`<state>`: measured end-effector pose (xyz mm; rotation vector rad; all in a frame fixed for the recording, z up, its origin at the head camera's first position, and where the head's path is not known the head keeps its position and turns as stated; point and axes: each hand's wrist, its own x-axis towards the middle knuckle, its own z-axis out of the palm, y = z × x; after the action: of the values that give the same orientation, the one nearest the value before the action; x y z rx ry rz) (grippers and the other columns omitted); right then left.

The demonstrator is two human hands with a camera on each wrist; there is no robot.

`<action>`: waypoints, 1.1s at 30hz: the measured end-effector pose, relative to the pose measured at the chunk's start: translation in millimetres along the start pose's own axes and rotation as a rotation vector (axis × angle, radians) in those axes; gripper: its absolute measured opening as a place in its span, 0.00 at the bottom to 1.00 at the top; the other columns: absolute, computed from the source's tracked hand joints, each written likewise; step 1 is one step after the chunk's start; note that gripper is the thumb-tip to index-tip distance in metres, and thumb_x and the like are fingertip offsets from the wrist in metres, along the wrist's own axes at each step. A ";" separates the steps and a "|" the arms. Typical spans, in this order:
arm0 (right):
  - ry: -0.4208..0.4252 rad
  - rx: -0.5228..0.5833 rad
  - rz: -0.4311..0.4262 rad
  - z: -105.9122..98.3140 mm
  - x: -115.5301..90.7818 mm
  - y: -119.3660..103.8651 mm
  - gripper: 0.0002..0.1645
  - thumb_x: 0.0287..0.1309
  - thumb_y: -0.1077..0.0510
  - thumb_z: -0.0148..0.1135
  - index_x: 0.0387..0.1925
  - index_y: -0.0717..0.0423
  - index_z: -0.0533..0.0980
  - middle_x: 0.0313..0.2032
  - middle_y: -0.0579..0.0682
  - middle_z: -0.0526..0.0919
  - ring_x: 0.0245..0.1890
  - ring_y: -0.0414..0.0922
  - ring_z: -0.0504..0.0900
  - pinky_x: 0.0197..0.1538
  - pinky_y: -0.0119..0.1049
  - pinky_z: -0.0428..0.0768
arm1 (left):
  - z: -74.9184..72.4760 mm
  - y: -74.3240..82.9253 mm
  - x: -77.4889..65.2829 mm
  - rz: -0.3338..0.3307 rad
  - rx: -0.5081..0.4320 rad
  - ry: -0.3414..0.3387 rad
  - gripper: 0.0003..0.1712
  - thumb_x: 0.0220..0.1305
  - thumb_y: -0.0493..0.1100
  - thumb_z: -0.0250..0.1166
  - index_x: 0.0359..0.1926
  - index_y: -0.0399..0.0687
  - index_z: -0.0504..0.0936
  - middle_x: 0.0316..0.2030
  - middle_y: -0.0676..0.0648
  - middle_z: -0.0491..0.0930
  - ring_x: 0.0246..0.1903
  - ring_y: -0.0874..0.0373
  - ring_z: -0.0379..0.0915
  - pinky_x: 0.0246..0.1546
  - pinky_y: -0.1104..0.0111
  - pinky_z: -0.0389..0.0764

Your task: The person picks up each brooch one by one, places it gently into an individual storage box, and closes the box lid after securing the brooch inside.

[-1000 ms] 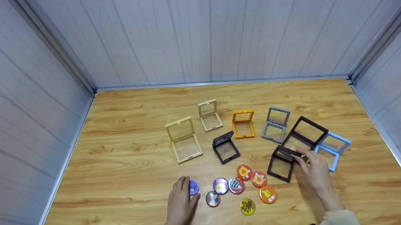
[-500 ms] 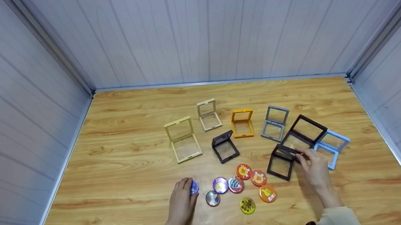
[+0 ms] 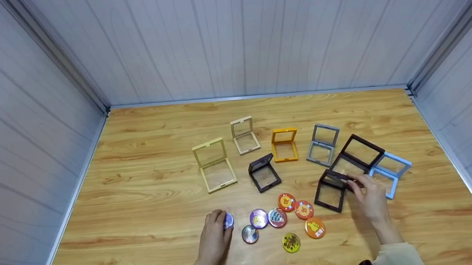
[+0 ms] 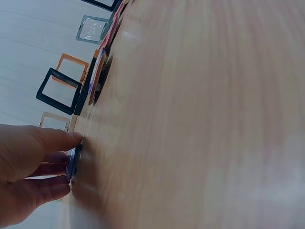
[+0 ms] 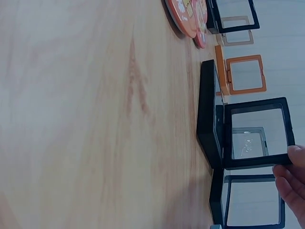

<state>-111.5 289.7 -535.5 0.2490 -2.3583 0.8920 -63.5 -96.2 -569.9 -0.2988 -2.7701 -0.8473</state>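
Observation:
My left hand (image 3: 213, 239) grips a round blue-purple button badge (image 3: 228, 220) at the table's front left of centre. In the left wrist view, thumb and fingers hold that badge (image 4: 74, 161) by its edge, close to the wood. On the right, my right hand (image 3: 370, 197) pinches the raised lid of a small black display frame (image 3: 330, 194). The right wrist view has thumb and fingertips on a corner of this lid (image 5: 255, 162), while its base rests on the table. Between the hands lie several badges, among them a purple one (image 3: 259, 219) and a yellow one (image 3: 291, 242).
Behind the badges stand more opened frames: pale yellow (image 3: 231, 171), beige (image 3: 258, 142), orange (image 3: 286, 159), grey (image 3: 319, 162) and another black one (image 3: 270, 186). A larger black frame (image 3: 362, 137) and a light blue one (image 3: 390, 196) crowd the right hand. Panelled walls (image 3: 219, 40) enclose the table.
My left fingers have closed in round the blue-purple badge, which now looks slightly tilted. The right hand keeps its hold on the black lid, which has barely moved.

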 end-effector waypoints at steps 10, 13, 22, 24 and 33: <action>0.001 0.012 -0.016 -0.7 0.3 0.3 0.13 0.39 0.76 0.63 0.33 0.69 0.78 0.29 0.59 0.80 0.27 0.50 0.79 0.36 0.12 0.67 | -0.9 3.6 0.3 -0.026 -0.024 0.011 0.22 0.44 0.35 0.68 0.42 0.26 0.76 0.40 0.39 0.72 0.43 0.46 0.68 0.45 0.59 0.72; 0.007 0.010 -0.023 -0.8 0.9 0.6 0.13 0.39 0.76 0.64 0.33 0.69 0.78 0.29 0.59 0.80 0.27 0.50 0.79 0.36 0.12 0.68 | -0.9 7.4 1.3 -0.016 -0.040 0.033 0.22 0.44 0.35 0.68 0.42 0.26 0.76 0.40 0.39 0.72 0.43 0.46 0.68 0.45 0.59 0.72; 0.009 -0.009 -0.016 -1.2 0.7 -1.0 0.12 0.41 0.74 0.64 0.33 0.68 0.79 0.27 0.57 0.80 0.25 0.48 0.77 0.33 0.15 0.69 | 2.5 21.6 7.7 0.063 -0.066 0.073 0.22 0.43 0.35 0.69 0.41 0.27 0.76 0.40 0.39 0.72 0.43 0.48 0.68 0.45 0.61 0.73; 0.007 -0.008 -0.011 -1.3 0.8 -1.5 0.12 0.41 0.74 0.64 0.33 0.68 0.79 0.27 0.57 0.80 0.25 0.48 0.77 0.33 0.15 0.68 | 3.4 24.6 9.4 0.059 -0.071 0.059 0.22 0.44 0.36 0.69 0.41 0.27 0.76 0.41 0.39 0.72 0.43 0.48 0.68 0.45 0.61 0.73; 0.006 -0.001 0.001 -1.1 0.7 -2.0 0.12 0.41 0.75 0.64 0.33 0.68 0.79 0.28 0.57 0.80 0.26 0.48 0.78 0.34 0.14 0.68 | 11.2 38.5 15.3 0.081 -0.095 0.026 0.22 0.45 0.37 0.68 0.42 0.27 0.76 0.40 0.40 0.71 0.43 0.49 0.68 0.44 0.62 0.73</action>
<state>-110.8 289.0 -533.4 0.2446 -2.3533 0.8913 -69.9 -56.6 -554.5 -0.4104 -2.6788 -0.9566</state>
